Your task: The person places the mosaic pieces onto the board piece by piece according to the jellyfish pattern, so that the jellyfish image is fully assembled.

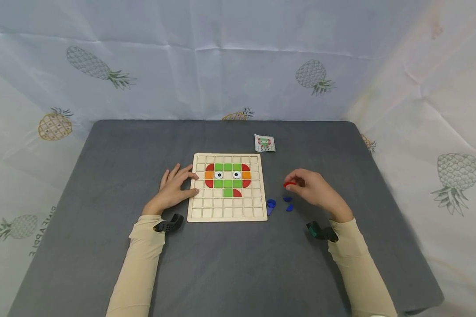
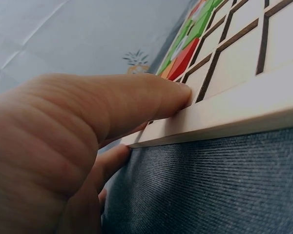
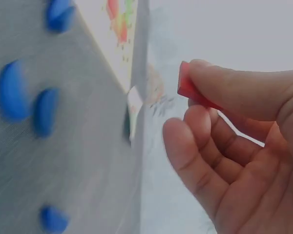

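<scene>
A pale wooden grid board (image 1: 228,214) lies on the grey table, bearing red, green and orange tiles and two eye tiles. My left hand (image 1: 172,187) rests at the board's left edge with its fingers spread. In the left wrist view, its thumb (image 2: 151,97) lies on the wooden rim and another finger touches the side. To the right of the board, my right hand (image 1: 315,188) pinches a small red tile (image 3: 185,80) between thumb and fingers, above the table. The fingers partly hide that tile, so its full shape cannot be told. Several blue rounded pieces (image 1: 289,208) lie below this hand.
A small printed card (image 1: 265,143) with a similar coloured pattern lies behind the board's right corner. More blue pieces (image 1: 271,203) sit close against the board's right edge. A pineapple-print cloth (image 1: 222,75) hangs behind the grey table (image 1: 230,264).
</scene>
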Demonstrator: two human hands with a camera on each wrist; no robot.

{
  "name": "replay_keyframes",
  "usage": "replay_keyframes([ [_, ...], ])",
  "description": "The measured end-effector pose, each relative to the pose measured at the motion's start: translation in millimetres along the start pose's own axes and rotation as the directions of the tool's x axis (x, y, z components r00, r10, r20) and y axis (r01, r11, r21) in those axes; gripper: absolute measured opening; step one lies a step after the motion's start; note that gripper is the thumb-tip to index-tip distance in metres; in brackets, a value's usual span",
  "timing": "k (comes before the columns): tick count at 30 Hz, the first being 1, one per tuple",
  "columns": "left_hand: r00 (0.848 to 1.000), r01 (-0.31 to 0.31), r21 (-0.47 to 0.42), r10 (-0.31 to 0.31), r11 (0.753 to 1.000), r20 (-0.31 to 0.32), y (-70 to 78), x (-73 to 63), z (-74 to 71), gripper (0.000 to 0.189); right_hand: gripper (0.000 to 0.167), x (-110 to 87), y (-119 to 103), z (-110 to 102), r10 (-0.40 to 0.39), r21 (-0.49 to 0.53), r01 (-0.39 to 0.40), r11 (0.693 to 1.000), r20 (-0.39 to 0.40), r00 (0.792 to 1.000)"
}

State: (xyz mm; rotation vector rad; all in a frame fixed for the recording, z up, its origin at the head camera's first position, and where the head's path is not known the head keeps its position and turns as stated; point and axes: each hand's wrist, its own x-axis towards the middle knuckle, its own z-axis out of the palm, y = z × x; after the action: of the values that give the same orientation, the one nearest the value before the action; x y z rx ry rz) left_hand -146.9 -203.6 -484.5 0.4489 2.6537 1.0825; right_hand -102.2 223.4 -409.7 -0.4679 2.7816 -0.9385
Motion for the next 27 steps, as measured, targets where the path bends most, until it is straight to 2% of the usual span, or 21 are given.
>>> replay_keyframes([
  [4, 1.000, -0.008, 0.001, 0.008, 1.000, -0.009, 0.8, 0.6, -1.7, 0.037, 0.014, 16.4, -14.3, -3.4, -0.050, 0.028, 0.050, 0.998, -0.013, 0.999],
  [9, 1.000, -0.009, 0.009, 0.010, 1.000, -0.009, 0.3, 2.6, -4.0, 0.037, 0.023, 36.6, -35.4, -6.7, -0.067, 0.093, 0.067, 0.993, -0.004, 0.998],
  [14, 1.000, -0.021, 0.016, 0.021, 1.000, 0.017, 1.9, 3.4, -2.5, 0.038, 0.020, 51.6, -47.3, -2.8, -0.096, 0.186, 0.095, 0.978, -0.006, 0.995],
  [20, 1.000, -0.011, 0.003, 0.011, 1.000, 0.019, 2.5, 1.7, 0.4, 0.036, 0.013, 69.1, -62.4, 7.3, -0.171, 0.254, 0.165, 0.953, -0.002, 0.985],
  [23, 1.000, -0.005, 0.000, 0.005, 1.000, 0.011, 2.0, -0.3, 0.5, 0.036, 0.014, 77.9, -72.0, 17.1, -0.217, 0.255, 0.202, 0.946, 0.031, 0.976],
  [27, 1.000, -0.002, 0.004, 0.002, 1.000, 0.006, 1.5, -2.7, 1.5, 0.036, 0.017, 83.9, -84.8, 34.5, -0.239, 0.233, 0.214, 0.949, 0.086, 0.967],
])
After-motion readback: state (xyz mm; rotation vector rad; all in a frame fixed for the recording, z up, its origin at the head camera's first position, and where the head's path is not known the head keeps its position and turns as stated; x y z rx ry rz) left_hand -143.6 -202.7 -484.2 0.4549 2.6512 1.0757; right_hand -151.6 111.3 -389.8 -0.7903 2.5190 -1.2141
